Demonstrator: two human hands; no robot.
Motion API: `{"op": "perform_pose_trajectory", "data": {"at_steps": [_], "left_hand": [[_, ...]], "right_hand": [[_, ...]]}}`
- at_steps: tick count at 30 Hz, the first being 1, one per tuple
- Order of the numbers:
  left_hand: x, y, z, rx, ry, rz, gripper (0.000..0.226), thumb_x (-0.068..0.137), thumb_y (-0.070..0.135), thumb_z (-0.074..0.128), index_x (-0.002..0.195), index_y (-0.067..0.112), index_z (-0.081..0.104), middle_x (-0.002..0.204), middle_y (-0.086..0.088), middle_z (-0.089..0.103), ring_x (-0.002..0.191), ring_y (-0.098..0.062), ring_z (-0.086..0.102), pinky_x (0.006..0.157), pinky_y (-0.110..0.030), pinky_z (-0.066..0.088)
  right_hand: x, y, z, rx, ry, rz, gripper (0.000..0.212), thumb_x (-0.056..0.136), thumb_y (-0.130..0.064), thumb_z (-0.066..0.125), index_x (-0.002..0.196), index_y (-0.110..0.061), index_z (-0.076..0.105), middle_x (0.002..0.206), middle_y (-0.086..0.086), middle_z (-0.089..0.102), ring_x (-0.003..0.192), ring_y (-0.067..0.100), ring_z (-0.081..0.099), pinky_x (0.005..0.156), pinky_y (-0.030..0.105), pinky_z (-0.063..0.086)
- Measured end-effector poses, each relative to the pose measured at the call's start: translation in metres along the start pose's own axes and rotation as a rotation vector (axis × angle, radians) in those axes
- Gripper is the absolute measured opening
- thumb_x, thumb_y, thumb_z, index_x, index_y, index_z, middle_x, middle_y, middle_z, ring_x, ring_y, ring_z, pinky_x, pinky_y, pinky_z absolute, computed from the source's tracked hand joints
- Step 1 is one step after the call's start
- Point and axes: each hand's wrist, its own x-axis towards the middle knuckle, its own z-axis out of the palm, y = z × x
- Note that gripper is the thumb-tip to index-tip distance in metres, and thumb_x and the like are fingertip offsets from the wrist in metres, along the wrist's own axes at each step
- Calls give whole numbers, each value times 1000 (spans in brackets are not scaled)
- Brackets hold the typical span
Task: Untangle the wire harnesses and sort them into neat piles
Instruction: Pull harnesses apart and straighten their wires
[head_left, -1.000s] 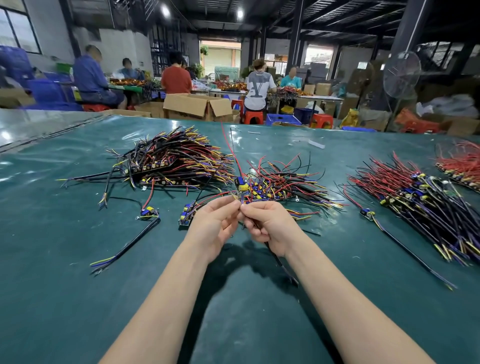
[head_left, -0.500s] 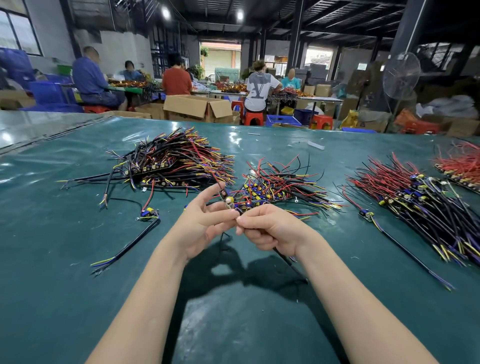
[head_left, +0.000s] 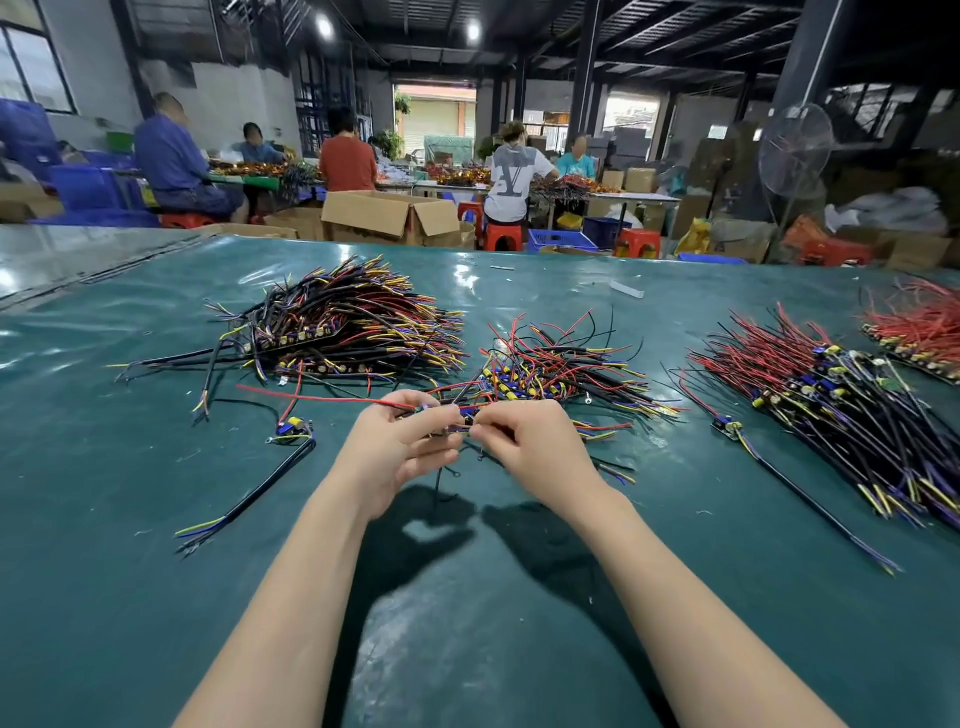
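Fingertips of our left hand (head_left: 395, 449) and right hand (head_left: 532, 441) pinch one thin red, black and blue wire harness (head_left: 464, 417) between them, just above the glossy teal table cover (head_left: 156, 571), at the near edge of the tangled middle pile (head_left: 561, 364); a left pile (head_left: 343, 332) and right pile (head_left: 831, 400) flank it.

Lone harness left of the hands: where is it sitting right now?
Head view, left side: the lone harness lies on the green mat, left of the left hand and nearer the person than the big left pile.
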Motion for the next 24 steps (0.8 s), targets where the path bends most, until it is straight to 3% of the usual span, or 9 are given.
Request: {"op": "perform_pose_trajectory", "data": {"at_steps": [4,10,15,18,22,24], "left_hand": [[-1,0,-2,76,23,10,21,82,-6,60,77,12,52,62,-2,68,49,-8,63,48,-19,52],[-2,-3,15,-73,65,26,20,86,-9,51,74,6,57,49,2,62,44,-5,61,48,-16,52],[-2,-8,17,-20,136,-16,23,85,-6,55,65,7,54,44,4,59,42,-5,60,45,-17,51],[-1,-9,15,-1,127,-61,22,85,-3,55,67,10,54,45,5,59,42,-3,59,44,-16,49],[-2,-9,20,-227,136,-199,22,85,-2,53,66,10,54,44,2,58,39,-3,57,41,-12,47],[-2,-9,22,-299,150,-232,22,84,-4,54,65,8,54,45,-1,59,38,-4,57,40,-13,47]], "right_hand": [[1,-2,2,188,63,51,14,84,-10,63,74,-2,69,50,-13,44,48,4,41,53,15,28],[7,-2,10,701,249,306,34,84,1,58,55,-19,58,33,-12,37,35,1,30,42,10,22],[3,7,5,462,143,194,23,80,-4,64,67,-23,63,41,-8,43,44,4,31,49,21,26],[1,7,2,405,114,121,4,77,-5,70,75,-6,73,65,17,66,56,19,51,58,30,40],[1,4,5,254,242,63,5,76,-7,71,72,-4,74,70,10,71,62,14,58,64,28,43],[0,2,8,142,297,97,7,77,-11,70,71,-7,73,69,8,70,67,22,61,65,33,45]]}}
